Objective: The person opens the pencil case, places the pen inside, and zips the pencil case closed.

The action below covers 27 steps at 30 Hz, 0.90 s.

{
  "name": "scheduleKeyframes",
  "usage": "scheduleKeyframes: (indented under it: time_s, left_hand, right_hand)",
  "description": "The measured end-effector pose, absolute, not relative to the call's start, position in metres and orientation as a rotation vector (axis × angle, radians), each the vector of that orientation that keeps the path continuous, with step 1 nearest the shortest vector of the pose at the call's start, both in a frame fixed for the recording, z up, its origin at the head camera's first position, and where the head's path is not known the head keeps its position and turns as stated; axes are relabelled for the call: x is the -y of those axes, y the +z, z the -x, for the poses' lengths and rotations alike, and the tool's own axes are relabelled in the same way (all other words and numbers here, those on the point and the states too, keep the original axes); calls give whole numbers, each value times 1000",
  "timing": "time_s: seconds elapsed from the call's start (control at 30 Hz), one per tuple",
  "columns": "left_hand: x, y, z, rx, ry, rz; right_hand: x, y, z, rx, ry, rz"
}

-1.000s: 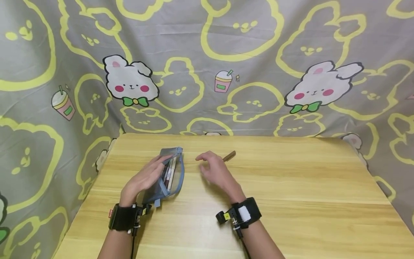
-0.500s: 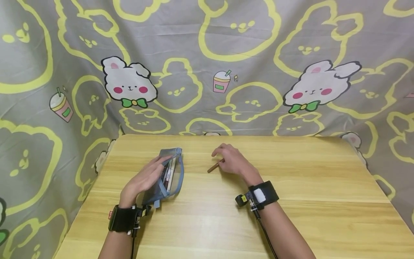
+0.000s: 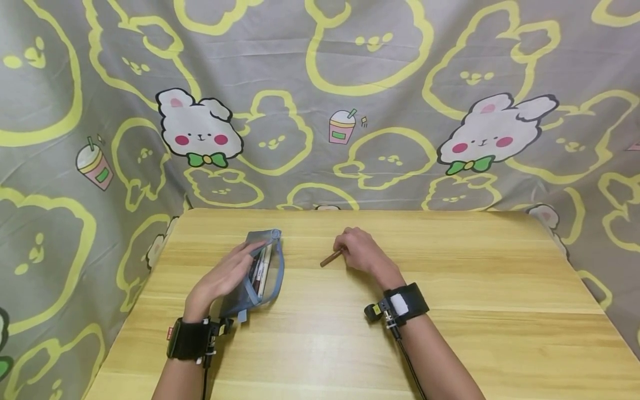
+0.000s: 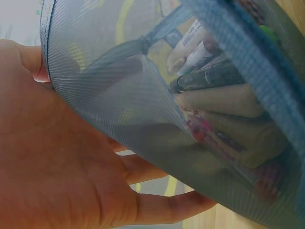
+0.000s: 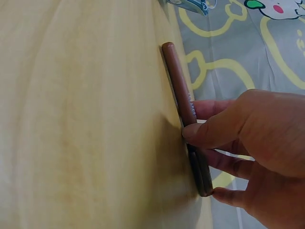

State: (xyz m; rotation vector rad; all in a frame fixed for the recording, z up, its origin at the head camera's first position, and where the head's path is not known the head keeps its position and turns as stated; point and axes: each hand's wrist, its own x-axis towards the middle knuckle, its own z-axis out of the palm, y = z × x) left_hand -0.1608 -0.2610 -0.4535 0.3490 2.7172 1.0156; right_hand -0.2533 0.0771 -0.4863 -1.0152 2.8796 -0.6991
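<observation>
A blue mesh pencil case (image 3: pixel 237 294), unzipped, lies at the left of the table with several pens (image 3: pixel 261 272) showing in its opening. My left hand (image 3: pixel 225 272) rests along its left side, fingers mostly straight and touching the mesh; in the left wrist view the fingertips pass behind the case's edge. Right of the case, my right hand (image 3: pixel 362 250) pinches a brown pen (image 3: pixel 331 258) between thumb and fingers. The right wrist view shows the pen's brown end (image 5: pixel 177 71) free and its darker end by the lower fingers, low over the wood.
A wooden table (image 3: pixel 475 300) spreads to the right of both hands. Behind it and at its sides hangs a grey curtain (image 3: pixel 300 72) printed with yellow outlines and white rabbits. Each wrist wears a black strap with a small camera and cable.
My right hand has moved right from beside the case to the brown pen, and its fingers have closed in on it. The left hand and the case have stayed in place.
</observation>
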Motion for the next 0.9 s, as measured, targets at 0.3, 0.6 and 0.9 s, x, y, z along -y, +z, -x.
scheduleKeyframes:
  time_s: [0.3, 0.6, 0.9]
  left_hand:
    - [262, -454, 160, -2728, 1015, -370]
    - [261, -455, 161, -2725, 1021, -390]
    - [261, -454, 161, -2728, 1032, -416]
  right_hand:
    - [-78, -490, 251, -2910, -715, 1028]
    - [-80, -484, 242, -2925, -746, 940]
    - [-80, -466, 230, -2940, -915, 759]
